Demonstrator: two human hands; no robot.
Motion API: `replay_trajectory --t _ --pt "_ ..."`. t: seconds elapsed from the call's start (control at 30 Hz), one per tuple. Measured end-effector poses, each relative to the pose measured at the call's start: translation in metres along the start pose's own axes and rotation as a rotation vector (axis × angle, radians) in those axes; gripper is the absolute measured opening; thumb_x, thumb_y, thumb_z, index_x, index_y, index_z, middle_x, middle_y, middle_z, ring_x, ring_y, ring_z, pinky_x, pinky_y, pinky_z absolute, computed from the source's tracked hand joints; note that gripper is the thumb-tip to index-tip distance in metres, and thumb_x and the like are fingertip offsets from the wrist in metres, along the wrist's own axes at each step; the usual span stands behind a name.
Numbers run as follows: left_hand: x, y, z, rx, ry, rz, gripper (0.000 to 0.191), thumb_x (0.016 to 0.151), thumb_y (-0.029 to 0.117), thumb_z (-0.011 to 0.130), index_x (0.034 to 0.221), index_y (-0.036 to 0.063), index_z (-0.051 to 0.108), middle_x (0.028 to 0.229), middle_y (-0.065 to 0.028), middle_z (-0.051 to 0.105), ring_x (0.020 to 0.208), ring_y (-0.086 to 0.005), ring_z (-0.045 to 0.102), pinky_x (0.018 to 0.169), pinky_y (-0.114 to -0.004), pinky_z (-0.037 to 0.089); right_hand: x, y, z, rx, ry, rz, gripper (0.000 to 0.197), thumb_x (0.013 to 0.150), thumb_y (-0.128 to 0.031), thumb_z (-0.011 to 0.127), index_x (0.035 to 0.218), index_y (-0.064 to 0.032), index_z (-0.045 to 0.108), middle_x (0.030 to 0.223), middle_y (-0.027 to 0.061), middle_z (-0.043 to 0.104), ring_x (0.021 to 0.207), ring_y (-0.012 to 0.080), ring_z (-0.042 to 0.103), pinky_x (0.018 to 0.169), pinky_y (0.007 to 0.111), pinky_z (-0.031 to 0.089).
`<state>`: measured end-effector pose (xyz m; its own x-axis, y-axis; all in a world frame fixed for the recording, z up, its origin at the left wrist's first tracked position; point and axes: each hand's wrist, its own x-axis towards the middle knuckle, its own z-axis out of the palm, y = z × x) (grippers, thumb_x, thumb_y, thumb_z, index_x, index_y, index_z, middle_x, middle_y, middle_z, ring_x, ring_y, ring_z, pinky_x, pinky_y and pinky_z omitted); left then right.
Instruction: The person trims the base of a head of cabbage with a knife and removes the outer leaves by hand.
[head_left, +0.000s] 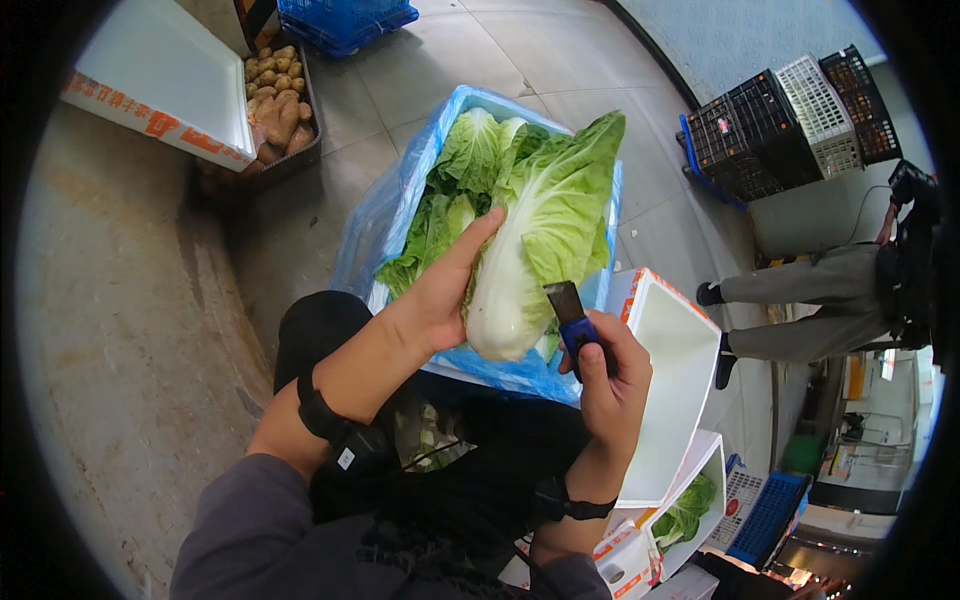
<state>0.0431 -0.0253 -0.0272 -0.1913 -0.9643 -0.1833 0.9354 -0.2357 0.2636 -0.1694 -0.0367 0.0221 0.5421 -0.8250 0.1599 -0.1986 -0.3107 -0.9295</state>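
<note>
My left hand (457, 289) grips a napa cabbage (517, 277), its thumb along the white stalk. The cabbage's pale base points towards me and its green leaves point away. In my right hand (615, 367) is a utility knife (576, 322) with a blue handle and a broad, dark blade. The blade's tip is close to the cabbage's lower right side; whether they touch I cannot tell. Beneath the cabbage stands a box lined with a blue plastic bag (367, 217), holding more leafy cabbages (472, 150).
An open white foam box (667, 390) stands at right, with another holding greens (686, 510) below it. Potatoes (277, 71) and sweet potatoes fill a dark crate at upper left, beside a white foam box (172, 67). Stacked crates (757, 135) and a standing person (810, 300) are farther right.
</note>
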Motion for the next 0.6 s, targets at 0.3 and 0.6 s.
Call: replay_trajectory --t 0.3,0.6 --pt "-0.006 0.0 -0.003 0.016 0.005 -0.008 0.06 0.097 0.042 0.061 0.141 0.0044 0.046 0.131 -0.0155 0.061 0.117 -0.0271 0.063 0.1 -0.043 0.053 0.002 -0.008 0.001 -0.214 0.065 0.003 0.031 0.089 -0.018 0.073 0.116 -0.0025 0.069 0.083 0.0113 0.064 0.072 0.0209 0.061 0.065 0.03 0.047" --pt "-0.01 0.005 0.007 -0.047 -0.053 -0.014 0.051 0.096 0.039 0.062 0.133 0.0049 0.053 0.119 -0.0116 0.066 0.104 -0.0229 0.068 0.092 -0.038 0.057 0.006 -0.006 -0.002 -0.391 0.008 -0.208 0.033 0.084 -0.01 0.076 0.114 0.0028 0.071 0.084 0.0098 0.064 0.074 0.0171 0.06 0.067 0.026 0.045"
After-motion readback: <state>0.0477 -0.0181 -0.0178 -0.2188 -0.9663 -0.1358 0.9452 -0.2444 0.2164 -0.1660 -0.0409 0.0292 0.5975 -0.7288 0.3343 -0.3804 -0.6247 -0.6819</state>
